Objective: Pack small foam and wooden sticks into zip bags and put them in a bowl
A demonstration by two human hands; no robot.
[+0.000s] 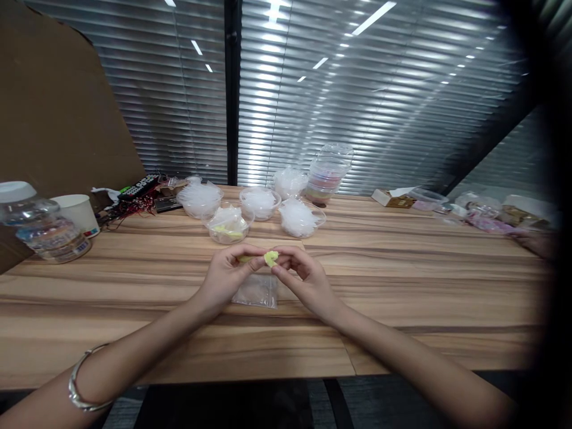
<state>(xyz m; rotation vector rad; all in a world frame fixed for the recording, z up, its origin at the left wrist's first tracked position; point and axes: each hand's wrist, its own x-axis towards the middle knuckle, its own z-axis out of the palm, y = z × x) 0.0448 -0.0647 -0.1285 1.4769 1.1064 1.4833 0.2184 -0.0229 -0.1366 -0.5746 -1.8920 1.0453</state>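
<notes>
A small, crinkled yellow piece (pixel 271 258), perhaps soft like clay, is pinched between the fingertips of both hands above the table. My left hand (pixel 232 268) closes thumb and fingers on its left side, and a little more yellow shows between those fingers. On the other side, my right hand (pixel 308 279) grips it with thumb and forefinger, the other fingers curled. Under the hands lies a clear zip bag (pixel 255 291) on the wood. Just beyond them stands a clear round tub (pixel 229 224) with white wrapping and yellow material inside.
Several clear tubs with white film, such as this one (pixel 301 217), stand farther back beside a stack of clear containers (pixel 328 173). A large jar (pixel 49 229) and a paper cup (pixel 77 214) are at left. Small boxes (pixel 395 198), plastic packaging and another person's hand (pixel 534 241) are at right.
</notes>
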